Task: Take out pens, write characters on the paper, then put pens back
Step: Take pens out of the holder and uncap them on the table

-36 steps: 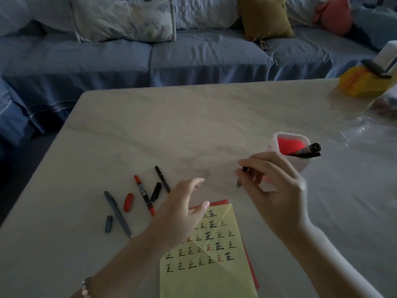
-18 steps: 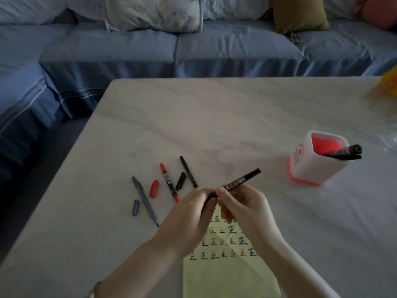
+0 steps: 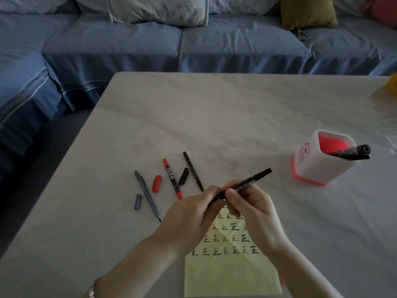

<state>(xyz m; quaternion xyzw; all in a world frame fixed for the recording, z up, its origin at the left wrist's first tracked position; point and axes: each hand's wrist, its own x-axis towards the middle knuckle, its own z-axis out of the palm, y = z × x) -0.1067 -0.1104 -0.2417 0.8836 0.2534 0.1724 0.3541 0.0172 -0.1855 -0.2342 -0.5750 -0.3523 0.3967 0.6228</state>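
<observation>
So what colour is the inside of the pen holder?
Bright red inside the pen holder, seen in the head view.

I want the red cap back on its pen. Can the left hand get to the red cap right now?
Probably yes, once it lets go: the left hand is busy gripping the black pen. The red cap lies uncovered on the table just beyond it, nothing between.

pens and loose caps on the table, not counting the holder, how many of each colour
Black pens: 2, one lying, one held by left hand and right hand
Red pen: 1
Grey pen: 1
Black cap: 1
Red cap: 1
Grey cap: 1
Total: 7
</observation>
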